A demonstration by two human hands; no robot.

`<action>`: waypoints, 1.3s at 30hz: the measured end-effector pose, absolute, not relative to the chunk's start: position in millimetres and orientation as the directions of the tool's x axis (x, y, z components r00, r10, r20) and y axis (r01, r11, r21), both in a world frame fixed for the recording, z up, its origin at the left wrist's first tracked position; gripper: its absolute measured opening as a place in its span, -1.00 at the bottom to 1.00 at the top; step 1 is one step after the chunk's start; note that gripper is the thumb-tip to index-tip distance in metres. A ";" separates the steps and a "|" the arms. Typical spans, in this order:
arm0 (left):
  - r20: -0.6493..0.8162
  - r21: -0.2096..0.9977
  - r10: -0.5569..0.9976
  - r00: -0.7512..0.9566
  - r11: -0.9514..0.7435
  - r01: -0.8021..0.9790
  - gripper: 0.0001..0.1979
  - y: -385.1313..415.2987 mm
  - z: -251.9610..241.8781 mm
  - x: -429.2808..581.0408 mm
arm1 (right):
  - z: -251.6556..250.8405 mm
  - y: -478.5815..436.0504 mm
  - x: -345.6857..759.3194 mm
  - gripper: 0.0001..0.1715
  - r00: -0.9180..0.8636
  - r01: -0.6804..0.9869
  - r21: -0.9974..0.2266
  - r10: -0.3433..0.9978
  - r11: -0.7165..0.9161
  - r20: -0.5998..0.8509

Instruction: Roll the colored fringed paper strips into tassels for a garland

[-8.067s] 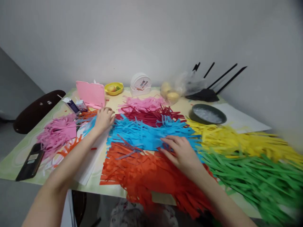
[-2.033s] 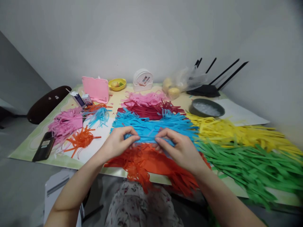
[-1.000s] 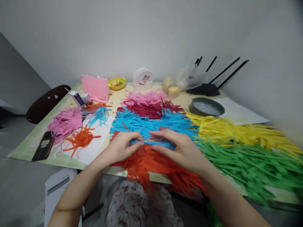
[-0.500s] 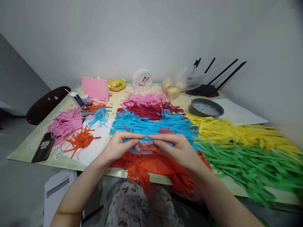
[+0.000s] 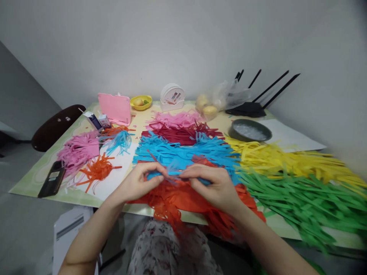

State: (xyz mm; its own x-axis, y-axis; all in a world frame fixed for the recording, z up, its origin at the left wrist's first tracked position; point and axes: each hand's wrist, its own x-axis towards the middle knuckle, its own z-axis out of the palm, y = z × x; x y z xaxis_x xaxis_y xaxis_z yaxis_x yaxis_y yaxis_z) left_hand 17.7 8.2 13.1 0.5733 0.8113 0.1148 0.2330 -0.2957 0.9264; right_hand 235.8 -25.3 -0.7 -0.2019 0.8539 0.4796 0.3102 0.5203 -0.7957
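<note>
we have a narrow blue piece [image 5: 173,173] stretched between our two hands, above the near edge of the blue fringe [image 5: 183,152] and the orange-red fringe [image 5: 174,198], which hangs over the table edge toward our lap. more blue shows inside the curl of the fingers on both sides. beyond the blue fringe we see a dark red fringe [image 5: 176,135], then a pink fringe [image 5: 183,119]. to the right spread a yellow fringe [image 5: 258,156] and a green fringe [image 5: 295,198], with a dark bowl [image 5: 236,133] just behind the yellow. to the left, an orange tuft [image 5: 99,168] and a light blue tuft [image 5: 119,142] lie near a pink bundle [image 5: 78,149] and a phone [image 5: 51,179]. our fingers and knuckles partly hide the piece and the fringes under it.

our left hand [image 5: 140,181] pinches the piece with thumb and bent forefinger nearly together; our right hand [image 5: 216,187] closes on the other end the same way. the fingertips face each other across a small gap, slightly blurred, and our forearms slant in from the lower corners.
</note>
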 end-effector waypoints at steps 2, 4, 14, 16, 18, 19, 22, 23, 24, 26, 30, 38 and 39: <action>0.212 0.776 0.778 0.592 -0.502 0.381 -0.83 7.4 23.5 14.5 | 1.7 -26.4 236.0 -0.65 -0.329 0.377 -0.663 0.762 0.647 0.558; 0.254 0.655 0.717 0.649 -0.621 0.430 -0.81 7.3 28.7 15.3 | 3.8 -27.7 235.8 -0.62 -0.422 0.377 -0.566 0.680 0.733 0.600; 0.454 0.236 0.518 0.725 -0.854 0.463 -0.76 7.8 7.9 7.6 | 17.5 -23.6 245.5 -0.69 -0.488 0.335 -0.894 0.866 0.298 0.107; 0.453 0.201 0.484 0.749 -0.874 0.443 -0.75 6.7 3.7 2.2 | 13.6 -21.5 239.8 -0.70 -0.543 0.229 -0.962 0.840 0.147 0.000; 0.467 0.178 0.472 0.748 -0.879 0.443 -0.73 6.5 -2.0 -1.9 | 8.4 -23.0 231.5 -0.67 -0.561 0.115 -0.993 0.827 0.034 -0.036; 0.489 0.166 0.470 0.735 -0.877 0.451 -0.73 6.7 -5.4 -2.8 | 6.2 -25.2 227.0 -0.66 -0.543 0.065 -0.998 0.839 0.005 -0.031; 0.629 0.126 0.432 0.647 -0.877 0.464 -0.77 6.2 -14.7 0.5 | 4.0 -34.6 214.8 -0.68 -0.426 -0.006 -0.998 0.903 0.054 0.052; 0.689 0.124 0.407 0.599 -0.881 0.457 -0.78 5.3 -16.6 3.6 | 4.5 -37.3 211.4 -0.70 -0.396 -0.016 -0.996 0.914 0.089 0.088; 0.742 0.134 0.385 0.549 -0.887 0.441 -0.78 4.0 -17.5 7.5 | 5.5 -39.3 208.6 -0.72 -0.376 -0.034 -0.992 0.918 0.120 0.124; 0.805 0.207 0.391 0.447 -0.890 0.407 -0.77 0.5 -16.3 16.5 | 7.6 -39.9 204.8 -0.76 -0.360 -0.094 -0.984 0.917 0.149 0.173; 0.707 0.556 0.644 0.293 -0.762 0.332 -0.78 -3.8 -6.3 33.3 | 9.2 -28.9 204.7 -0.84 -0.328 -0.189 -0.968 0.919 0.163 0.219; 0.407 0.884 0.885 0.227 -0.444 0.148 -0.79 7.1 -3.4 57.4 | -1.6 -16.5 203.5 -0.88 -0.041 0.026 -0.942 0.942 0.335 0.334; 0.422 0.874 0.883 0.206 -0.456 0.169 -0.81 10.5 -4.5 59.4 | -4.2 -14.0 205.6 -0.87 -0.042 0.073 -0.929 0.932 0.362 0.360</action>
